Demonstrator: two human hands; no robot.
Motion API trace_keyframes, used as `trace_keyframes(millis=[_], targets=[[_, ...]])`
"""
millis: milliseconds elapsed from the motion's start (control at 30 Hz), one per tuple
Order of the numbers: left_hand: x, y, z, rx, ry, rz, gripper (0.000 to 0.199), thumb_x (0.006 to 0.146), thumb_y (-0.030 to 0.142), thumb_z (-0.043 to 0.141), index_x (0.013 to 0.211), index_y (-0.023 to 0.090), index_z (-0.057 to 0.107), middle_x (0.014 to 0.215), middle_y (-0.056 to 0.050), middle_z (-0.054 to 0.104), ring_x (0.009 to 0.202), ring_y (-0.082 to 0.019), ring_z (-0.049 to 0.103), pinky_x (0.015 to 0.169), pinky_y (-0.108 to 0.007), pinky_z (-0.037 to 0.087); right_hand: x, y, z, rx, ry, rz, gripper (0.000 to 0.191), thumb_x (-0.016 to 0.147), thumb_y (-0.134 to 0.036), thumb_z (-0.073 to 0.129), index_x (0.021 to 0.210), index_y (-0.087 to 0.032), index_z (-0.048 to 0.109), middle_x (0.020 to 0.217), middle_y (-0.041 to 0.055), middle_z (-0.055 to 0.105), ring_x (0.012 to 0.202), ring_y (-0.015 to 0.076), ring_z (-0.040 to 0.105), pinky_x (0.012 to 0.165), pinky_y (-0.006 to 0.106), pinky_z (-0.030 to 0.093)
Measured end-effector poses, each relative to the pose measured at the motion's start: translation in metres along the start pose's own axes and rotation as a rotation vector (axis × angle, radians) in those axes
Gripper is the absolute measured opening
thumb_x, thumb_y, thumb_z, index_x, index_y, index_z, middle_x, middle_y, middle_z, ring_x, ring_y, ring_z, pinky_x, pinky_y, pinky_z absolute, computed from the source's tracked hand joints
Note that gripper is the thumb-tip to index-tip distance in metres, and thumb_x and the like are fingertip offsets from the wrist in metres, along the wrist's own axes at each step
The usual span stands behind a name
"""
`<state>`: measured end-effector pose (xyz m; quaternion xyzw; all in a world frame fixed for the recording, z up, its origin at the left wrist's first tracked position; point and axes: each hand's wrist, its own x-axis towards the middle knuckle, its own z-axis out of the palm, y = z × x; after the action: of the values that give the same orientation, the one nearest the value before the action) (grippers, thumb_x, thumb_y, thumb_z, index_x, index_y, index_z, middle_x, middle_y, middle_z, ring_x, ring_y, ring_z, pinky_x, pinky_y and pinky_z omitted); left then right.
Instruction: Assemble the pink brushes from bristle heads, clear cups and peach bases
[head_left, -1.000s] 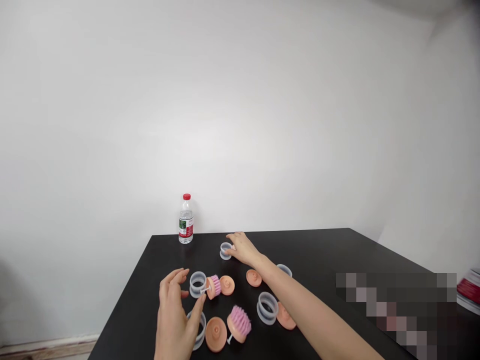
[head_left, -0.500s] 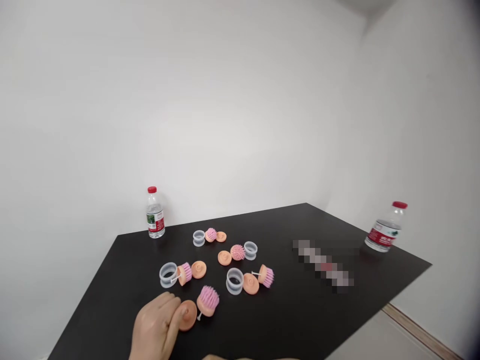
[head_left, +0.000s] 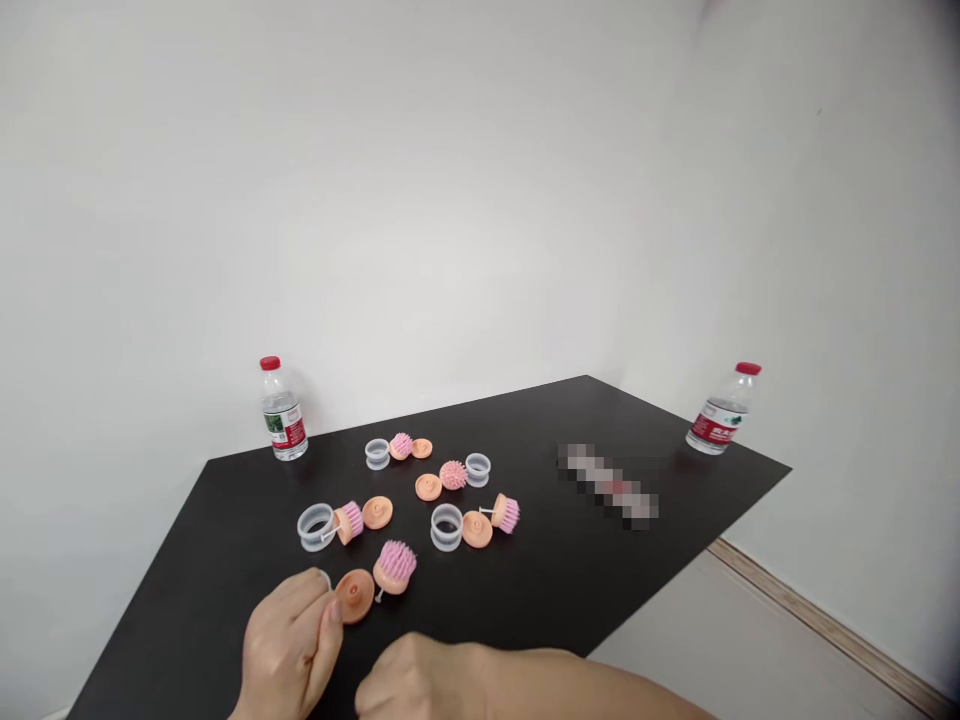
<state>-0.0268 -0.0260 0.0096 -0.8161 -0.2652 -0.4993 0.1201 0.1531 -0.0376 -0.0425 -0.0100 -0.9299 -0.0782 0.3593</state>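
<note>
My left hand (head_left: pixel 289 640) is closed at the lower left of the table, thumb against curled fingers. A sliver of a clear plastic ring (head_left: pixel 325 577) shows behind those fingers; the rest is hidden. Beside the thumb lies an orange dish-shaped cap (head_left: pixel 355 596). Right of it a pink-bristled round brush head (head_left: pixel 394 566) rests with its pale stem toward me. At the bottom edge, my right hand (head_left: pixel 401 680) is curled into a fist, its fingertips out of sight. Whatever it may hold is hidden.
Farther back are several similar groups, including a clear ring (head_left: pixel 447 528), an orange cap (head_left: pixel 477 530) and a brush head (head_left: pixel 506 513). Water bottles stand at the left (head_left: pixel 285 425) and right (head_left: pixel 718 415). A blurred-out strip (head_left: pixel 609 487) lies on the black table (head_left: pixel 517 590).
My right hand and forearm have come up into view from the bottom edge. The view has shifted, so the table's things sit higher and farther left. My left hand stays beside the orange cap.
</note>
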Motion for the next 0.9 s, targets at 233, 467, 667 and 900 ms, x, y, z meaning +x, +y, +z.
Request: trace_keyframes(millis=[233,467,667,900], targets=[[0.001,-0.005,-0.005,-0.005,0.021,-0.035,0.04,0.085,-0.005,0.047,0.057,0.022,0.037,0.055,0.004,0.035,0.051,-0.012,0.034,0.049,-0.029,0.024,-0.007,-0.001,-0.06,-0.213,0.172,0.264,0.018,0.095,-0.015,0.052,0.082,-0.016,0.064,0.057,-0.0001,0.057,0.058,0.0152,0.057,0.046,0.028,0.041],[-0.003,-0.003,-0.005,0.015,0.021,-0.066,0.036,0.087,-0.003,0.048,0.062,0.022,0.039,0.058,0.003,0.036,0.055,-0.014,0.035,0.052,-0.029,0.027,-0.077,0.032,-0.124,-0.361,0.335,0.997,0.012,0.095,-0.02,0.051,0.094,-0.023,0.063,0.089,0.0079,0.068,0.08,0.023,0.066,0.073,0.039,0.056],[-0.006,-0.005,-0.005,0.08,-0.017,-0.08,0.026,0.091,0.006,0.052,0.069,0.021,0.049,0.06,0.002,0.044,0.055,-0.014,0.039,0.051,-0.027,0.031,-0.123,0.055,-0.132,-0.115,0.168,1.469,0.05,0.081,-0.038,0.069,0.127,-0.025,0.056,0.131,0.009,0.058,0.115,0.0286,0.062,0.09,0.043,0.057],[-0.003,-0.006,-0.004,0.121,-0.03,-0.074,0.026,0.093,0.013,0.052,0.069,0.021,0.051,0.06,0.002,0.044,0.052,-0.013,0.041,0.05,-0.025,0.032,-0.133,0.048,-0.108,0.02,0.215,1.506,0.068,0.076,-0.03,0.072,0.139,-0.026,0.048,0.139,0.0095,0.054,0.121,0.0278,0.059,0.102,0.046,0.051]])
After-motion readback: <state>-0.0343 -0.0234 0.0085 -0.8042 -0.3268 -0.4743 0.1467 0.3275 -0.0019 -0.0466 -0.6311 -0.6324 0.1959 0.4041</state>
